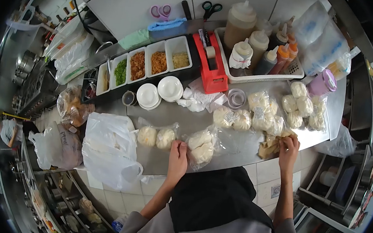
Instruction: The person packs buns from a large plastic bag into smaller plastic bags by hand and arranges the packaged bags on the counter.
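Observation:
My left hand (178,159) is closed at the steel counter's front edge, its fingers touching the right end of a clear bag with two white buns (156,137). Just right of it lies another bagged pair of buns (201,148). My right hand (288,148) is closed on a crumpled tan cloth (270,147) near the front edge. Behind the cloth are several bagged buns (262,110), some with printed labels. More bagged buns (297,104) sit further right.
White plastic bags (110,147) lie at the left. Trays of toppings (156,63), small white dishes (170,89), a red tape dispenser (210,70) and a basket (260,80) of sauce bottles line the back. A person (11,133) stands far left.

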